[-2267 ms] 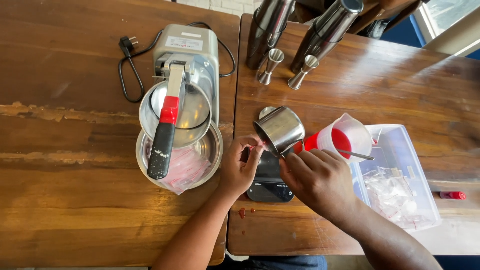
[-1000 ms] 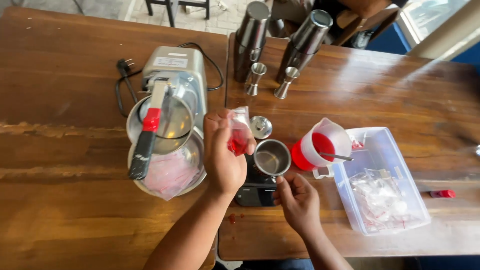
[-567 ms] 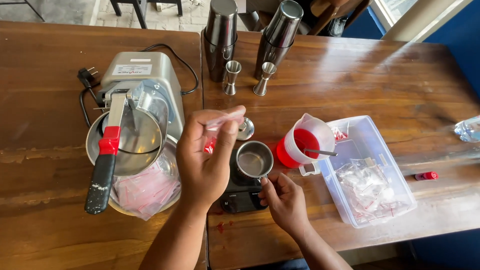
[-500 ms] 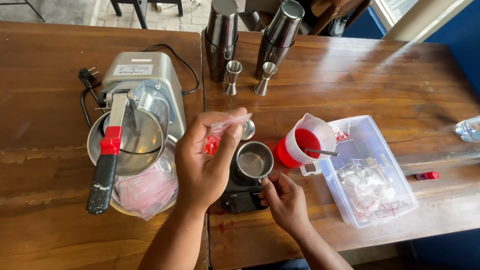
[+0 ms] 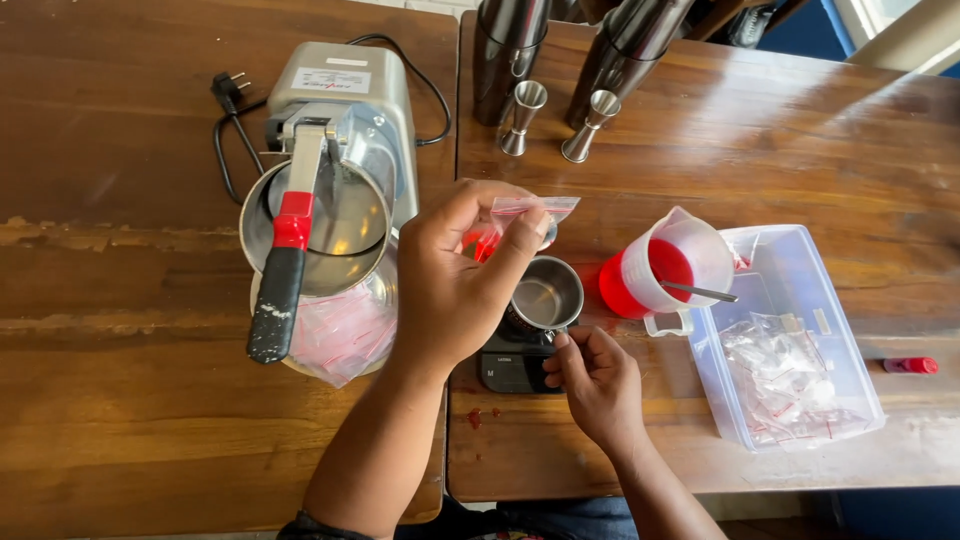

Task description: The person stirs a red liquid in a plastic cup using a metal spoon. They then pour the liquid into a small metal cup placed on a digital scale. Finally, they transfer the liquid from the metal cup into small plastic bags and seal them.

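Head view looks down on two wooden tables pushed together, their seam running under the work. A small clear zip bag (image 5: 528, 212) with a red strip along its mouth is pinched between thumb and fingers of the left hand (image 5: 455, 275), raised just above a small steel cup (image 5: 545, 295) that stands on a dark pocket scale (image 5: 515, 362). The right hand (image 5: 592, 380) is loosely curled with its fingertips on the scale's front edge, gripping nothing. A white rectangular label sits on top of the grey ice shaver (image 5: 335, 150), whose bowl below holds more clear bags with red strips. To the right, a measuring jug (image 5: 665, 270) of red liquid touches a clear plastic tub (image 5: 790, 340) holding empty bags; a red marker (image 5: 910, 366) lies beyond it. Open tabletop remains at far left and far right. Compared with half a second ago, the bag is tilted closer over the cup, and the right hand stays at the scale.
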